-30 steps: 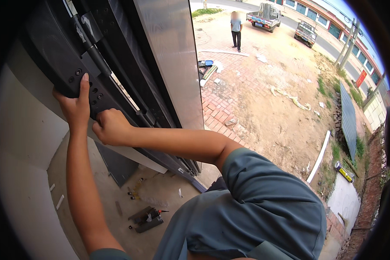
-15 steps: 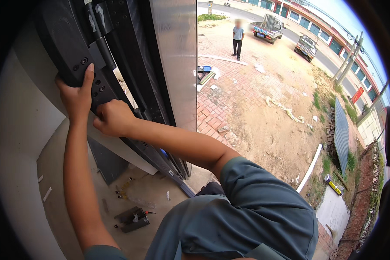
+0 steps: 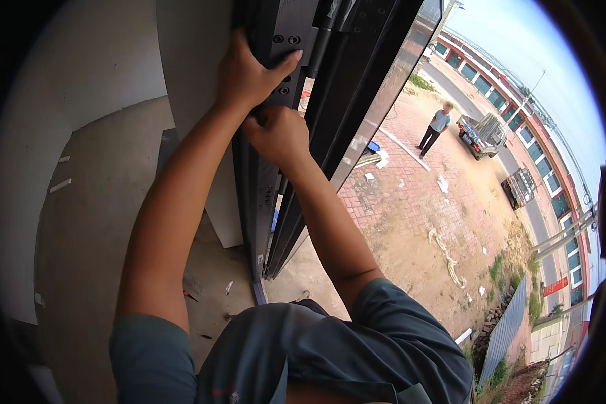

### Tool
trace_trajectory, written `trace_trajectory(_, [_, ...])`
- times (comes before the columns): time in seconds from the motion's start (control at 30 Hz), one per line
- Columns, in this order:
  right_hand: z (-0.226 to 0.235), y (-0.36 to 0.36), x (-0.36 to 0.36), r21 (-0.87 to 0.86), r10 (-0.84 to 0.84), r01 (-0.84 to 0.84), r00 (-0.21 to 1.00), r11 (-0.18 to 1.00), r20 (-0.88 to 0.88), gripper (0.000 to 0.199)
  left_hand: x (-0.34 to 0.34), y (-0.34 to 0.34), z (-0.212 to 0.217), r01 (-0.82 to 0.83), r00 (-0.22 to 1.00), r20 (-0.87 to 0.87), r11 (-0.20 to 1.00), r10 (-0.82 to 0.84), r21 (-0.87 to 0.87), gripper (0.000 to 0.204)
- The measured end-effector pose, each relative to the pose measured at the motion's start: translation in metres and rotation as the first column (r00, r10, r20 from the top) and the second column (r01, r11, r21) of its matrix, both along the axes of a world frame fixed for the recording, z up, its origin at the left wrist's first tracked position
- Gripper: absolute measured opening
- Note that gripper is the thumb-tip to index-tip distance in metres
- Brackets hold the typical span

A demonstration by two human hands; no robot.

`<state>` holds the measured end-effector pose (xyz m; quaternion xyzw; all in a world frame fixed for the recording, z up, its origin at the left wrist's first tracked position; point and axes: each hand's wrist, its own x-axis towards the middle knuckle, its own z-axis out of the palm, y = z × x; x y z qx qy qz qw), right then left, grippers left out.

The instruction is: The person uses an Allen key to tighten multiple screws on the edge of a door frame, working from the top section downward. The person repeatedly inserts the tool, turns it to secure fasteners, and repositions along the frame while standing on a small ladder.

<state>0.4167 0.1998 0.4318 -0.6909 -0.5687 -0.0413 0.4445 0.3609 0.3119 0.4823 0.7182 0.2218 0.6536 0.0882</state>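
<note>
A dark metal door frame (image 3: 268,185) stands upright before me, with round screw heads set in its face. My left hand (image 3: 248,77) grips the frame's edge at the upper part. Its thumb lies across the face just below two screws, and the other fingers are hidden behind the edge. Right below it, my right hand (image 3: 283,136) is closed in a fist against the frame. Whatever sits inside that fist is hidden. A dark barrel hinge (image 3: 321,50) runs beside the thumb, joining the frame to a dark door leaf (image 3: 363,74).
On the indoor floor lies a small red-tipped tool (image 3: 190,295). A pale wall (image 3: 108,60) rises at left. Outdoors, a person (image 3: 435,128) stands on red paving near a loaded truck (image 3: 481,137) and a second vehicle (image 3: 518,187). A corrugated sheet (image 3: 505,330) lies at lower right.
The view has turned, so the door frame and both hands now appear farther right and more upright. Both hands stay at about the same spot on the frame; my right forearm points more steeply upward.
</note>
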Motion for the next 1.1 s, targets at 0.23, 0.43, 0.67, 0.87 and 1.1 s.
trace_trajectory(0.23, [-0.005,0.003,-0.004,0.232,-0.048,0.055,0.998,0.971,-0.036,0.028,0.003,0.003,-0.004,-0.015,0.997,0.078,0.997,0.009,0.071,0.088])
trace_trajectory(0.43, [-0.005,0.008,0.001,0.16,-0.032,0.031,0.999,0.987,0.003,0.041,0.004,0.007,-0.005,-0.075,0.995,0.068,0.996,0.071,0.057,0.084])
trace_trajectory(0.67, [-0.002,0.008,0.002,0.197,-0.049,0.031,0.995,0.98,0.088,0.034,0.003,0.0,-0.003,-0.028,0.996,0.081,0.998,0.024,0.051,0.085])
trace_trajectory(0.87, [0.0,0.007,0.001,0.151,-0.017,0.019,1.0,0.988,-0.012,0.036,0.002,0.003,-0.003,-0.062,0.998,0.027,0.997,0.061,0.05,0.071])
trace_trajectory(1.1, [-0.003,0.006,0.009,0.206,0.059,-0.053,0.998,0.977,-0.022,0.032,0.002,0.002,-0.003,-0.051,0.999,0.019,0.998,0.05,0.03,0.073])
